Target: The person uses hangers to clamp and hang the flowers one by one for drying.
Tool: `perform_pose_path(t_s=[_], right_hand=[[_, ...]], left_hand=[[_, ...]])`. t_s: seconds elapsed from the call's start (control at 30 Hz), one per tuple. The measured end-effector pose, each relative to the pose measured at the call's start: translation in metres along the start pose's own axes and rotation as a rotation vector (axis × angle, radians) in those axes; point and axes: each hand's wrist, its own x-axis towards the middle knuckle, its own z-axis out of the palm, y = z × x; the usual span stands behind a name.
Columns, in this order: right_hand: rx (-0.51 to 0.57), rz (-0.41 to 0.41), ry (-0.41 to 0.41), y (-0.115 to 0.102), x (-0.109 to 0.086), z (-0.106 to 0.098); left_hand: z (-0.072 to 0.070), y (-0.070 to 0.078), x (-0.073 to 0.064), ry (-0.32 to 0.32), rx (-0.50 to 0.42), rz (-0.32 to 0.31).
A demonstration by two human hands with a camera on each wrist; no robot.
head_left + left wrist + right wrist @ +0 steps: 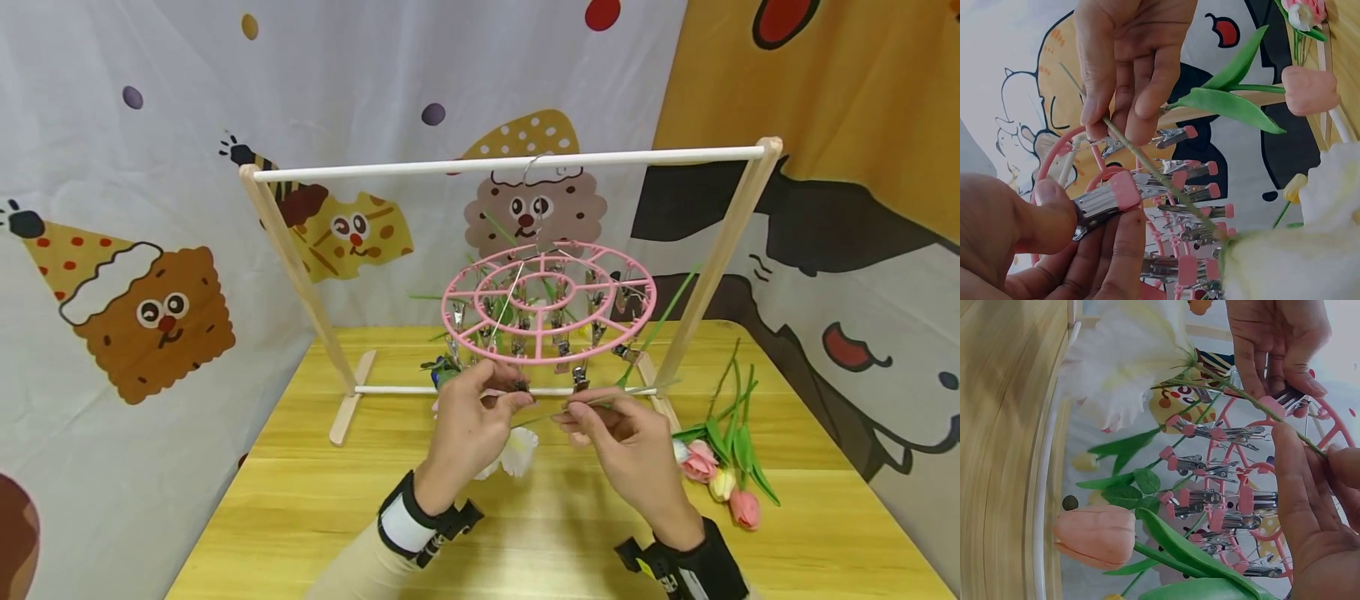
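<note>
A round pink hanger rack with several metal clips hangs from a white rod. At its near edge my left hand pinches a metal clip with pink tips between thumb and fingers. My right hand pinches the thin green stem of a white artificial flower. That stem slants past the clip's pink tips, and the blossom hangs below the left hand in the head view. Close behind the right hand, a pink tulip hangs head down from the rack.
A wooden stand with a white top rod carries the rack. Several artificial tulips lie on the wooden table at right. More flowers, including a blue one, hang among the clips. A printed curtain stands behind.
</note>
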Motion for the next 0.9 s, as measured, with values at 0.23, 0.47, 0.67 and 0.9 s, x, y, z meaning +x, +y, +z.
perform_pose_path(t_s=[0.23,0.47,0.67,0.9], right_hand=[[-0.032,-0.035,0.034,0.003,0.002,0.003],[-0.009,-0.037,0.047,0.002,0.005,0.007],[-0.032,-0.050,0.079,-0.001,0.006,0.011],[-0.055,-0.040,0.112,-0.002,0.006,0.014]], left_hand=[[0.001,0.000,-0.001,0.029,-0.031,-0.028],[0.002,-0.002,0.000,0.019,-0.098,-0.062],[0.003,-0.003,0.001,0.014,-0.122,-0.051],[0.003,-0.005,0.002,0.000,-0.157,-0.042]])
